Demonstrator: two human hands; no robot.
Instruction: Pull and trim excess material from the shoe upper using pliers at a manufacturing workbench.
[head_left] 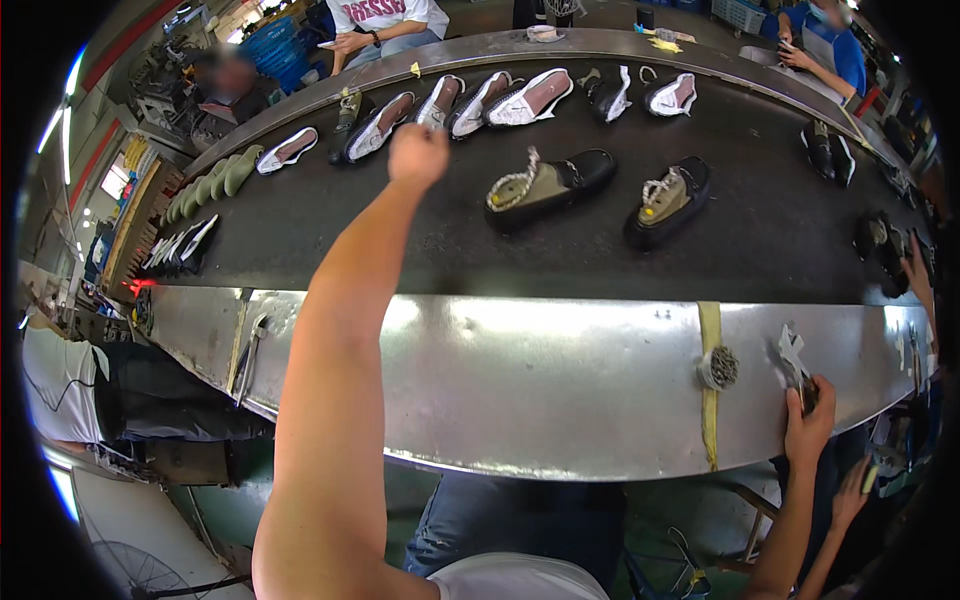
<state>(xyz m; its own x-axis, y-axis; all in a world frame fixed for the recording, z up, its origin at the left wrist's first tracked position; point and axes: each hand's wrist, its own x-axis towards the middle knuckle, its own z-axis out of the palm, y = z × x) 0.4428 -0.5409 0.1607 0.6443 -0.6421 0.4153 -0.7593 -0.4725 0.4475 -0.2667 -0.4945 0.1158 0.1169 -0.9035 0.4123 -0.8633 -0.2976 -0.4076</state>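
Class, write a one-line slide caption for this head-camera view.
Left hand reaches across a dark conveyor belt toward white shoe uppers; right hand grips a tool at the steel edge.

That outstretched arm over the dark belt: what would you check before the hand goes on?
1. Left hand over the black conveyor belt, fist closed: ok; what it grips: cannot tell.
2. Nearest white-lined shoe upper in front of that hand, touching or apart: cannot tell.
3. Black shoe on an olive last lies apart from the arm: ok.
4. Right hand at the silver metal rim, holding a small dark tool: ok.
5. Second hand crowds the right wrist, owner unclear: not ok.
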